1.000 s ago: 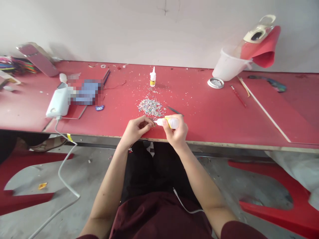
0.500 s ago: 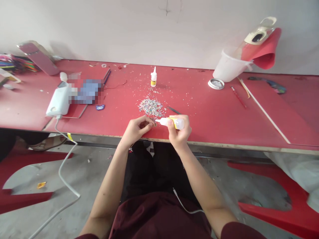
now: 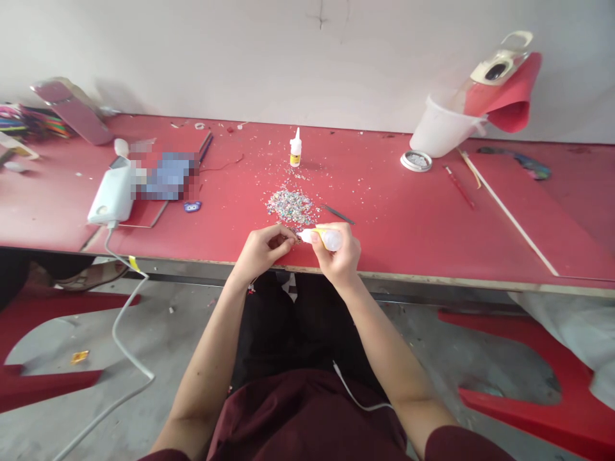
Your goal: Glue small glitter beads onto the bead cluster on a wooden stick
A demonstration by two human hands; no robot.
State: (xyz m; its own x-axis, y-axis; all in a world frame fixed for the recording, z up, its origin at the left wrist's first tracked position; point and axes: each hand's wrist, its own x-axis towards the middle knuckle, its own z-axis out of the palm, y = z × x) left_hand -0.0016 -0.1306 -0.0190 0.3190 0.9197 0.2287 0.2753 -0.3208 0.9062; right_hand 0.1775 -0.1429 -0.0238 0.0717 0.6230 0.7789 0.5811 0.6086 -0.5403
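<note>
My right hand (image 3: 342, 253) grips a small white glue bottle (image 3: 329, 239) with a yellow label, its nozzle pointing left. The nozzle tip reaches the fingertips of my left hand (image 3: 266, 250). Those fingers are pinched on a small item, mostly hidden, too small to name. Just beyond both hands lies a heap of tiny multicoloured beads or chips (image 3: 289, 206), with loose bits scattered round it. A second glue bottle (image 3: 295, 150) stands upright behind the heap. A thin dark tool (image 3: 337, 214) rests to the right of the heap.
On the left are a white power bank (image 3: 111, 195) with a cable, a pink flask (image 3: 77, 115) and a small blue animal-faced piece (image 3: 192, 207). Toward the right stand a white bucket (image 3: 439, 131), a round tin (image 3: 416, 161) and a red pen (image 3: 459, 187). Red stools flank my legs.
My right hand has moved a little left with the glue bottle, bringing the nozzle in to my left fingertips. My left hand stays about where it was.
</note>
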